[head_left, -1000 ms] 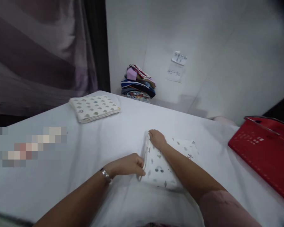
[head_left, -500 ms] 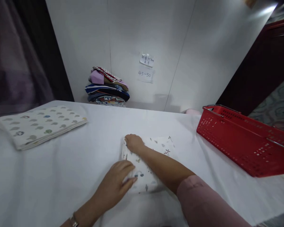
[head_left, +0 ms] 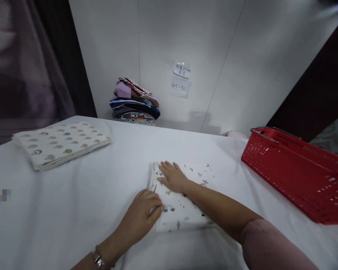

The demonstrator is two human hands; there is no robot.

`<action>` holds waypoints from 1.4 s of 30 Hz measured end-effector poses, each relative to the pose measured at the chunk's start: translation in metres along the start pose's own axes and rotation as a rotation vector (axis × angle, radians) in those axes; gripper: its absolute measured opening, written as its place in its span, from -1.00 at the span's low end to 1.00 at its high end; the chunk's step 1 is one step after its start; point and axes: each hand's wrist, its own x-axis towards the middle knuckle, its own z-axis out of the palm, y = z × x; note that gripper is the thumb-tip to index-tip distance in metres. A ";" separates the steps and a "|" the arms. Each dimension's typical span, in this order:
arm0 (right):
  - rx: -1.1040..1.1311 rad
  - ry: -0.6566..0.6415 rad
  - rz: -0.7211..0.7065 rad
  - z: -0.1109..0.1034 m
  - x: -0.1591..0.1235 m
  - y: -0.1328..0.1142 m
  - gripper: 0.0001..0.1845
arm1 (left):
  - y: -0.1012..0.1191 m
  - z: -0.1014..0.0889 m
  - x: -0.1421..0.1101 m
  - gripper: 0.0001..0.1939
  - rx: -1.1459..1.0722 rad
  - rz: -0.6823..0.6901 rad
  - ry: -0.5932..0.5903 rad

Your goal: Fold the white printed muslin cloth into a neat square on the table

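A folded white cloth (head_left: pixel 173 215) with small printed plants, rainbows and dots lies on the white-covered table. My right hand (head_left: pixel 173 178) rests flat on its upper left part, fingers spread. At the cloth's left edge, my left hand (head_left: pixel 145 210) has its thumb and fingertips brought together, pinching the edge; the fingers' far side is hidden. A bracelet (head_left: pixel 98 258) circles my left wrist.
To the left lies another folded cloth (head_left: pixel 62 142) with grey prints. A red perforated basket (head_left: pixel 295 176) with metal handles stands on the right. Behind the table, a stack of folded fabrics (head_left: pixel 135 101) sits by the wall, near paper notes (head_left: pixel 180 86).
My right hand has slid from the cloth's upper left corner inward to the right and spread its fingers flat. My left thumb and fingers have closed together at the left edge. The view has shifted slightly.
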 end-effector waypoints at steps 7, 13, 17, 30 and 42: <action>0.048 -0.057 0.026 0.004 0.004 0.004 -0.36 | 0.003 -0.002 0.001 -0.75 -0.016 -0.011 0.029; 0.080 -0.051 0.004 -0.002 0.000 0.000 -0.33 | 0.003 -0.003 0.001 -0.77 0.002 -0.022 0.025; 0.045 -0.067 0.005 0.006 0.002 0.000 -0.33 | 0.004 -0.004 0.002 -0.76 -0.009 -0.029 0.031; -0.020 -0.084 0.154 -0.007 -0.028 0.039 -0.30 | 0.006 -0.005 0.001 -0.74 -0.027 -0.022 0.033; 0.046 -0.132 0.364 -0.051 -0.057 0.091 -0.36 | 0.007 -0.006 -0.004 -0.79 0.013 -0.003 0.036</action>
